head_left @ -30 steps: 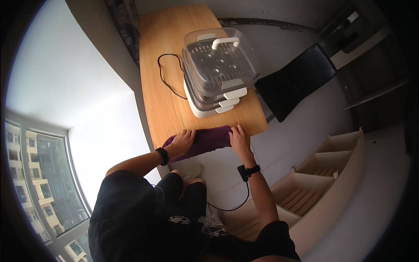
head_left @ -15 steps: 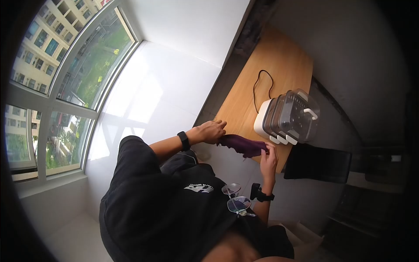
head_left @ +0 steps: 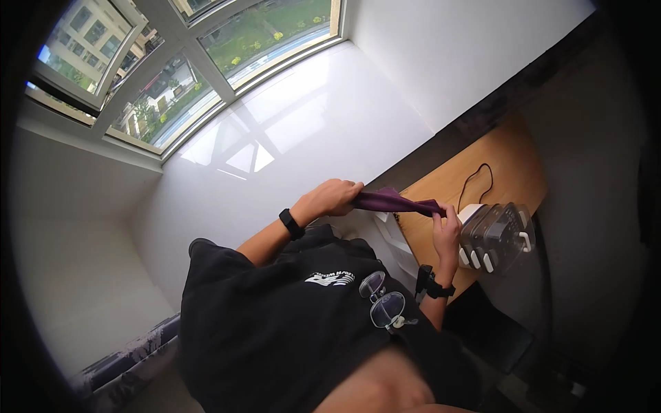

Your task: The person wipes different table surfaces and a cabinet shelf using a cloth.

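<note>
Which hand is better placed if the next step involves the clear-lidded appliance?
Probably the right hand: it appears nearer the clear-lidded appliance, though it holds one end of the purple cloth. The left hand, gripping the other end, is farther away.

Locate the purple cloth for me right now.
In the head view, just right of centre, the purple cloth stretches between the left hand and right hand, by the wooden table and left of the clear-lidded appliance.
</note>
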### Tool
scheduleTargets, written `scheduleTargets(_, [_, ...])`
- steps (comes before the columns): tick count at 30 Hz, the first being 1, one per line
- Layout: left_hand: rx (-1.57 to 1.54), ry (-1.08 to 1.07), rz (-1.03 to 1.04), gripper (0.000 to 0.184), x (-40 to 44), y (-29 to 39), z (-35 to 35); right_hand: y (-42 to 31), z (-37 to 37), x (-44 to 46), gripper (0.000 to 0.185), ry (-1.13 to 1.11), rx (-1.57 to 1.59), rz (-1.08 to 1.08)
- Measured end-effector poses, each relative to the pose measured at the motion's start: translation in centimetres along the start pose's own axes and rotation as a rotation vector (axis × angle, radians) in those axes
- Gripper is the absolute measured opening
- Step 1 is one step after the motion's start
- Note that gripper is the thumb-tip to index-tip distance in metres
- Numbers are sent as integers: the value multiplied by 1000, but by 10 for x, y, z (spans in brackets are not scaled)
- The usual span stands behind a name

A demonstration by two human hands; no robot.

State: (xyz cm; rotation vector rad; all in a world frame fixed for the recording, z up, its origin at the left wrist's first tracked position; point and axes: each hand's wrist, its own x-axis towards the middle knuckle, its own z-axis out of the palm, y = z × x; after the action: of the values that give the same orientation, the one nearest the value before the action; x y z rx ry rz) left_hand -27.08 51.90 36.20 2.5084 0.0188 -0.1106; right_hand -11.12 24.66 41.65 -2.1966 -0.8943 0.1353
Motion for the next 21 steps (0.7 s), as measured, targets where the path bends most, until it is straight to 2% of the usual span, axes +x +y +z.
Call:
scheduleTargets(4, [89,105,-54,17,-12,13,-1,13,-1,5,16,-48,23,-100])
scheduleTargets(6, [82,185,-96,15,-18,36,-8,26,-4,13,16,-40,4,-181])
scheduleTargets(8, [8,232,-122,14,-20,60,-13,26,-10,22,15,-47,53,-164])
scheduleTargets(11, [89,320,-192,13,-21,75,-1,41,-9,37,16,-31,78,-249])
scheduleTargets(15, [146,502,-188,13,-40,78,11,37,-7,45,16,-60,136,-313])
scheduleTargets(18, [70,353,-387,13,-48,86,3,39,-8,46,18,-86,212,-272])
scheduleTargets(21, [71,360,-406,16,-46,92,-6,46,-11,49,23,-83,167,-311])
